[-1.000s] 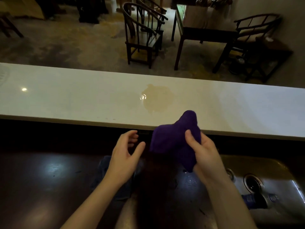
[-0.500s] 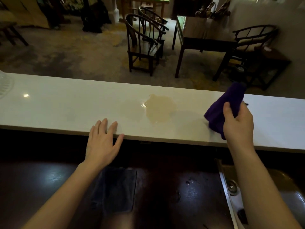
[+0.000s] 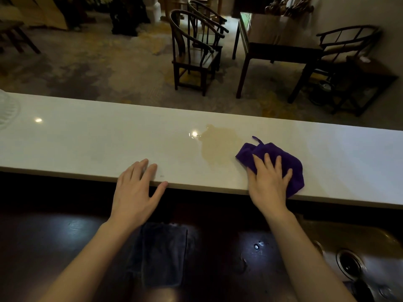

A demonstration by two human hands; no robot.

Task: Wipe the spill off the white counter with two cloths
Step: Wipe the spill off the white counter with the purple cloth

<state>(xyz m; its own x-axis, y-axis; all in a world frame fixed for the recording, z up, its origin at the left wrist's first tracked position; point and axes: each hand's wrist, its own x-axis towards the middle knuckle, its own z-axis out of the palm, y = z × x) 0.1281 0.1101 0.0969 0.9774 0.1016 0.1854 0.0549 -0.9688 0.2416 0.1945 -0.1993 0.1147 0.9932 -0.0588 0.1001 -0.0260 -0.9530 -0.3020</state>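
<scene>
Lying on the long white stone worktop (image 3: 87, 140), the pale tan puddle of spilled liquid (image 3: 218, 144) spreads near the worktop's middle, a lamp glint shining at its left rim. Just right of the spill, the crumpled purple microfibre cloth (image 3: 290, 164) rests flat on the worktop, its left corner close to the puddle's edge, though contact cannot be judged. The right hand (image 3: 267, 182) presses down on that cloth with fingers spread, palm flat rather than gripping. Half a second ago this hand held the cloth pinched and lifted farther right of the spill; now the cloth is down and nearer it. Left of the spill, the left hand (image 3: 136, 190) lies released and empty on the worktop's near edge, much as it did before. Nearer than the spill and lower, a folded dark grey cloth (image 3: 162, 253) lies on a dark glossy lower surface (image 3: 54, 240), with a metal sink basin (image 3: 359, 253) to its right. Beyond the spill, past the worktop's far edge, a dim room holds dark wooden round-backed chairs (image 3: 196, 53) and a dark wooden table (image 3: 277, 40) on a mottled floor (image 3: 91, 66).
</scene>
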